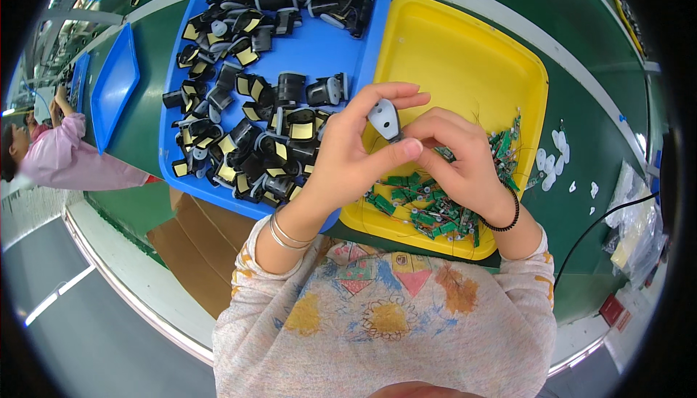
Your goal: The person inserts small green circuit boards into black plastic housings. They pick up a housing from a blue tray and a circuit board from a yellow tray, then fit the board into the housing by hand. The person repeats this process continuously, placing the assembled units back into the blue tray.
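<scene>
Between the thumb and fingers of my left hand (357,152) is a small plastic housing, its grey oval face (384,118) with dark holes turned up. My right hand (457,155) meets it from the right, thumb and fingers pinched together close to the housing's lower end. Whatever those fingertips hold is hidden. Both hands are over the yellow tray (454,42), where small green circuit boards (435,216) with thin wires lie heaped at the near side. To the left, a blue tray (330,53) carries many similar black housings (292,87) with grey caps and pale yellow pads.
White oval pieces (549,171) lie on the green table (581,118) right of the yellow tray. Clear plastic bags (633,227) and a black cable (595,225) are farther right. Brown cardboard (196,245) sits below the blue tray. Another person in a pink top (76,158) is at far left, near an empty-looking blue tray (116,89).
</scene>
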`<state>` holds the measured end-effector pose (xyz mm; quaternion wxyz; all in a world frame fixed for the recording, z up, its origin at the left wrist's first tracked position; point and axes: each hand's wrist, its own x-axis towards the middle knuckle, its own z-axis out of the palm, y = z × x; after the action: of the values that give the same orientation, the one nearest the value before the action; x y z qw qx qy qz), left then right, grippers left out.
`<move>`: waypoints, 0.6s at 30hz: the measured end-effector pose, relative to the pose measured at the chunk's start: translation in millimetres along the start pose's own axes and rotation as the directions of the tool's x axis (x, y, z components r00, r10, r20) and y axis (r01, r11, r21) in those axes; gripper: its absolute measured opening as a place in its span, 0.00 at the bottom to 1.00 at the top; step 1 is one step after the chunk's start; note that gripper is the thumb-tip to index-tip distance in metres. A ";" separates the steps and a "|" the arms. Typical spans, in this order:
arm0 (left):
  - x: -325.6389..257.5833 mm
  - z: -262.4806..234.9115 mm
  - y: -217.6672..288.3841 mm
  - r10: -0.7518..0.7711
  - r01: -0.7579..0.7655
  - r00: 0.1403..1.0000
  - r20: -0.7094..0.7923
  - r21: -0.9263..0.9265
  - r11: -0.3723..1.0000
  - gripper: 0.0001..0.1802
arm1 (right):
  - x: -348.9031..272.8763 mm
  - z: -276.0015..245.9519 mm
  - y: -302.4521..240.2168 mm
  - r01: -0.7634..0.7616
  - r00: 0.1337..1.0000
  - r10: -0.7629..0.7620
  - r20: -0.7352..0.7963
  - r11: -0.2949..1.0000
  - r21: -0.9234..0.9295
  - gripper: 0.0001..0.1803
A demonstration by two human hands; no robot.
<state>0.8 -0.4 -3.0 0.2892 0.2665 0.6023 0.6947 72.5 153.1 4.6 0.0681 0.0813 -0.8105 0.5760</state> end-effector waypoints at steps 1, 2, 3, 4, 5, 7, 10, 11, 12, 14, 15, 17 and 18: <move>0.2 0.5 0.0 0.028 -0.028 0.999 -0.016 0.005 1.000 0.28 | 2.2 1.0 -1.3 -0.003 1.000 0.003 -0.003 1.000 -0.010 0.05; -0.1 0.1 -0.3 0.038 -0.038 0.999 -0.028 0.002 0.999 0.27 | 4.4 1.6 -1.8 -0.009 1.000 0.009 0.005 1.000 0.005 0.05; 0.2 -0.3 -1.3 0.050 -0.050 0.998 -0.037 -0.004 0.999 0.27 | 6.1 1.6 -1.7 -0.017 1.000 0.017 0.010 1.000 0.016 0.05; 0.6 -1.1 -1.4 0.061 -0.062 0.997 -0.045 -0.009 0.998 0.27 | 8.1 1.2 -1.7 -0.024 1.000 0.024 0.015 0.999 0.027 0.05; 1.1 -2.1 -0.2 0.054 -0.055 0.997 -0.048 -0.014 0.998 0.28 | 10.9 0.6 -1.6 -0.024 0.999 0.024 0.030 0.999 0.030 0.05; 0.8 -4.2 2.0 0.036 -0.037 0.998 -0.056 -0.025 0.999 0.29 | 17.0 -0.7 -0.4 -0.030 0.998 0.027 0.062 0.999 0.040 0.05; 7.3 -17.8 -0.2 0.338 -0.216 0.938 -0.073 0.639 0.738 0.31 | 35.1 -14.2 4.2 0.030 0.989 -0.018 0.149 0.996 -0.083 0.05; 7.9 -23.6 -0.3 0.324 -0.085 0.934 -0.152 0.785 0.614 0.31 | 43.5 -20.1 14.6 0.061 0.988 -0.032 0.149 0.979 -0.193 0.06; 8.4 -29.5 -0.5 0.322 0.051 0.920 -0.223 0.883 0.466 0.32 | 55.5 -31.0 24.6 0.072 0.993 -0.039 0.107 0.946 -0.317 0.07; 7.9 -41.3 0.2 0.398 0.364 0.852 -0.341 0.931 0.017 0.28 | 87.3 -63.7 58.2 0.081 0.996 -0.089 0.014 0.817 -0.571 0.07; 6.0 -52.0 -5.0 0.382 0.445 0.840 -0.385 0.892 -0.079 0.27 | 100.7 -88.9 79.4 0.059 0.992 -0.122 -0.040 0.711 -0.701 0.07; -0.3 -68.9 -13.3 0.331 0.489 0.847 -0.416 0.855 -0.175 0.26 | 123.3 -127.9 113.4 -0.013 0.983 -0.150 -0.107 0.524 -0.851 0.08; -2.0 -71.9 -15.4 0.291 0.495 0.855 -0.429 0.842 -0.212 0.26 | 132.1 -143.3 129.2 -0.131 0.984 -0.057 -0.172 0.427 -0.895 0.08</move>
<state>-48.3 -49.2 -27.8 -0.1314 0.1464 0.9801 -0.0252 -81.4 323.1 -40.7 0.1595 -0.0366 -0.9847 0.0592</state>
